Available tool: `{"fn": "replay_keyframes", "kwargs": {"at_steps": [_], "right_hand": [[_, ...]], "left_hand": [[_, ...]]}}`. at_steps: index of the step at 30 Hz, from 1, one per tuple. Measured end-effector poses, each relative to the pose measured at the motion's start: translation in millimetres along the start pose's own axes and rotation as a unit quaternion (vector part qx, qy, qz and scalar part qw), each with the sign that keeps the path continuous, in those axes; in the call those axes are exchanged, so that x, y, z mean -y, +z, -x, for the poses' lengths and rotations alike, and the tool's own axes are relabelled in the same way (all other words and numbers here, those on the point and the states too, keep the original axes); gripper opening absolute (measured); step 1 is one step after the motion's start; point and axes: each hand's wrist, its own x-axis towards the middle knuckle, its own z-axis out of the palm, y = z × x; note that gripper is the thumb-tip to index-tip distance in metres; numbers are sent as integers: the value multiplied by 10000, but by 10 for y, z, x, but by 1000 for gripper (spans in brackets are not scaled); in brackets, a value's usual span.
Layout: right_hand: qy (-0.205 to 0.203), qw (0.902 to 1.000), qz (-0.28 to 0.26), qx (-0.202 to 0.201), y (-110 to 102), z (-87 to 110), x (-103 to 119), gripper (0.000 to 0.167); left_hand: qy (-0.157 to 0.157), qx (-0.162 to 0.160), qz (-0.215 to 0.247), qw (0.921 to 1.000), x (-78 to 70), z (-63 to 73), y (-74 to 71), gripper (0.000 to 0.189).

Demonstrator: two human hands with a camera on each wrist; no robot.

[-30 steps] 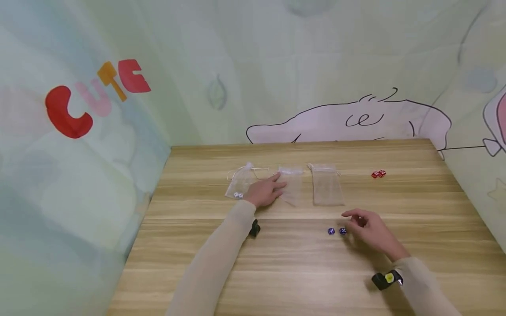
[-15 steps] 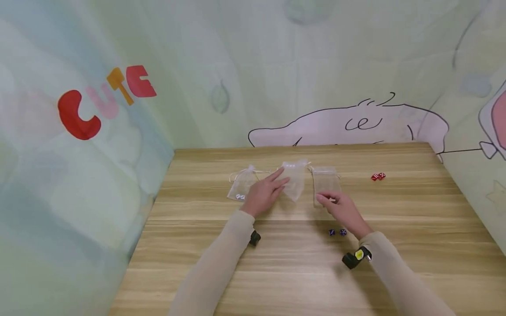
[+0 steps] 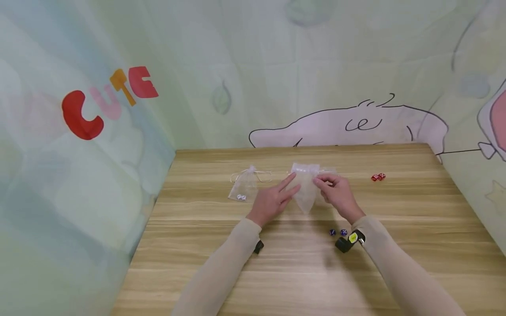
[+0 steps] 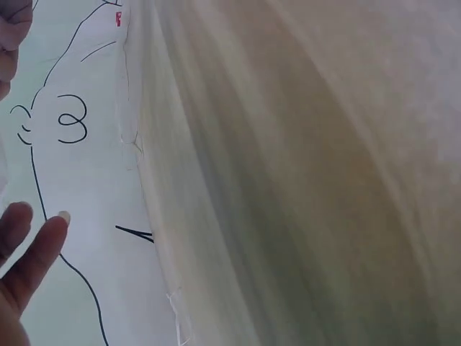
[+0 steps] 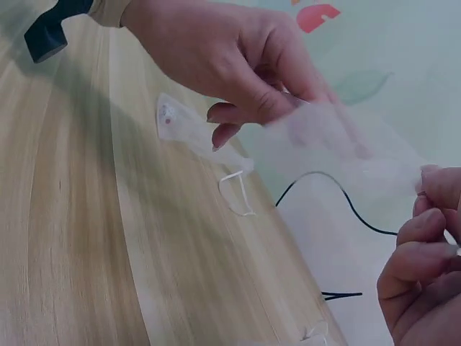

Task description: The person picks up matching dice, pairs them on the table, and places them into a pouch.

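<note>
Blue dice (image 3: pixel 332 232) are lying on the surface (image 3: pixel 292 281). Past them, the right hand (image 3: pixel 337 193) is pinching a see-through bag (image 3: pixel 306 193); the left hand (image 3: pixel 272 199) is touching its other side, but I can't tell if it's gripping. White dice (image 3: pixel 241 197) are sitting in another bag (image 3: pixel 246 186), left. Red dice (image 3: pixel 378 177) are lying farther right.

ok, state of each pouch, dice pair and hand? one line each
left drawstring pouch: lying on the table, neck gathered
white dice: inside left drawstring pouch
middle sheer pouch: held up by both edges, no dice visible inside
right sheer pouch: mostly hidden, contents can't tell
red dice: on table, close together
blue dice: on table, apart
left hand: grips middle sheer pouch's left edge
right hand: pinches its right edge
</note>
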Motion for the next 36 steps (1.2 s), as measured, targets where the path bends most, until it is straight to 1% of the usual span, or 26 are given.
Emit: {"fn": "replay_keyframes", "kwargs": {"at_steps": [2, 3, 5, 6, 7, 9, 10, 11, 12, 13, 15, 18, 20, 24, 27, 29, 31, 34, 36], "right_hand": [[-102, 9999, -50, 35, -14, 20, 0, 33], [-177, 9998, -72, 53, -21, 31, -2, 32], [-399, 9992, -25, 100, -38, 51, -7, 27], [-544, 9984, 55, 159, -45, 60, -9, 25], [-719, 9970, 184, 232, -52, 68, -12, 23], [-1061, 9923, 518, 374, -61, 83, -24, 16], [-1220, 9891, 697, 436, -63, 93, -27, 12], [-1352, 9858, 856, 508, -66, 102, -30, 10], [-1462, 9827, 991, 558, -66, 110, -36, 8], [-1556, 9800, 1085, 594, -67, 117, -42, 7], [-1636, 9772, 1177, 671, -61, 129, -49, 5], [-1677, 9752, 1214, 784, -50, 142, -54, 5], [-1664, 9745, 1255, 834, -47, 152, -55, 5], [-1585, 9735, 1381, 899, -46, 169, -56, 6], [-1542, 9725, 1446, 977, -35, 179, -42, 7], [-1533, 9722, 1460, 1005, -28, 187, -35, 7], [-1492, 9729, 1455, 998, -25, 192, -32, 7], [-1417, 9746, 1446, 955, -30, 184, -57, 4], [-1342, 9762, 1424, 938, -30, 167, -87, 6]], "left_hand": [[-126, 66, 110, 9998, -14, 7, -9, 47], [-248, 120, 228, 9994, -20, 4, -20, 51], [-651, 181, 603, 9959, -22, -2, -43, 60], [-922, 151, 880, 9917, -20, -10, -58, 62], [-1210, 98, 1164, 9858, -16, -18, -77, 62], [-1706, -84, 1720, 9702, -6, -44, -126, 58], [-1886, -192, 1950, 9623, 2, -57, -148, 55], [-2001, -286, 2144, 9556, 9, -74, -175, 52], [-2047, -320, 2274, 9515, 18, -91, -200, 48], [-2039, -316, 2352, 9498, 25, -106, -226, 44], [-1903, -275, 2441, 9505, 37, -130, -270, 34], [-1643, -92, 2414, 9564, 36, -152, -335, 19], [-1552, 80, 2333, 9599, 26, -163, -373, 12], [-1565, 575, 2031, 9649, 13, -193, -411, 12], [-1517, 897, 1675, 9700, 11, -214, -411, 11], [-1441, 1022, 1532, 9723, 8, -222, -406, 13], [-1377, 1091, 1509, 9728, 2, -225, -401, 16], [-1344, 1153, 1636, 9705, -11, -222, -403, 20], [-1392, 1207, 1718, 9677, -20, -219, -407, 21]]}}
